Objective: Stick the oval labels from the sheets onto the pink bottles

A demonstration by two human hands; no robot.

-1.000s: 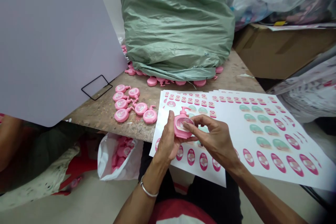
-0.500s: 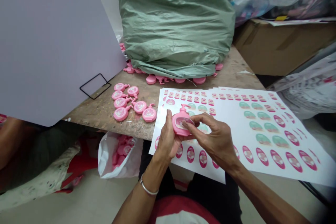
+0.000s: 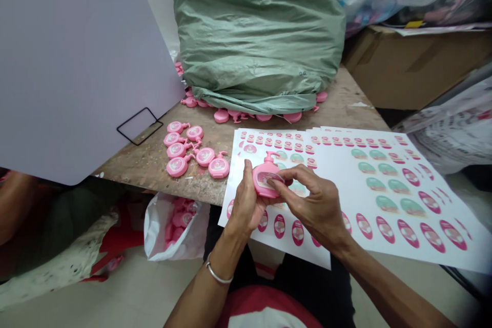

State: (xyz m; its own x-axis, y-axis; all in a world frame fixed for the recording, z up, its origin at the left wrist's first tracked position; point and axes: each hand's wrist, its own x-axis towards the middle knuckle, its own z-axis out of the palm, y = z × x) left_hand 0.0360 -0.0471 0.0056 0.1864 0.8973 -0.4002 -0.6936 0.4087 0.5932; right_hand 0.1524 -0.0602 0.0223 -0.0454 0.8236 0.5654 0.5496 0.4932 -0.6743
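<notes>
While it's held, the bottle [image 3: 263,178] (pump-topped) looks pink.

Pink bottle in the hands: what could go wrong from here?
The label might crease or sit crooked: the right hand has its thumb on it, and one edge seems to stand off the bottle.
The sheets overhang the near edge of the table, so a forearm could drag them.
The loose bottles lie near the left hand; a sideways bump might scatter them.
</notes>
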